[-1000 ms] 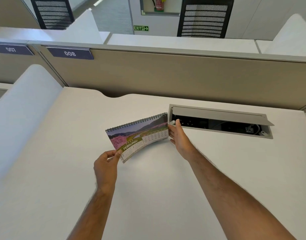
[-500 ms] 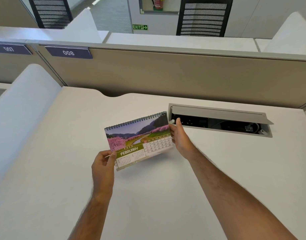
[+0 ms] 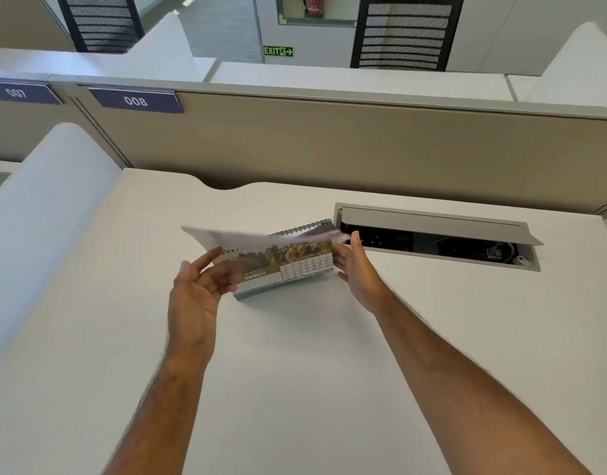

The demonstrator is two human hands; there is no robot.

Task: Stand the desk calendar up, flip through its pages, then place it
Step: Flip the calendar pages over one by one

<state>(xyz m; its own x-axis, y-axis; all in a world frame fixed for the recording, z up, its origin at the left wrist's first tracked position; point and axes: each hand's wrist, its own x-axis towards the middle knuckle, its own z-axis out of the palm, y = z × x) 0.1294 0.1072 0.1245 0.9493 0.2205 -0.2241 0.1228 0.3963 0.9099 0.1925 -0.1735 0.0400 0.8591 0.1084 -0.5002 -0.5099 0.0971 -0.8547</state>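
The spiral-bound desk calendar (image 3: pixel 288 267) stands on the white desk (image 3: pixel 295 371) and shows a MARCH page with a brownish landscape photo. A loose page (image 3: pixel 226 238), blurred and white on its back, is lifted over the spiral toward the rear. My left hand (image 3: pixel 195 289) is at the calendar's left end, palm up and fingers spread, with fingertips under that lifted page. My right hand (image 3: pixel 355 269) holds the calendar's right edge, thumb raised near the spiral.
An open grey cable box (image 3: pixel 439 234) with sockets is set into the desk just right of the calendar. A beige partition (image 3: pixel 363 149) runs along the desk's back edge, and a white curved divider (image 3: pixel 38 217) bounds the left side.
The February page has been flipped up and back by my left hand, which rose and opened. MARCH now shows. The calendar's base has come down onto the desk.
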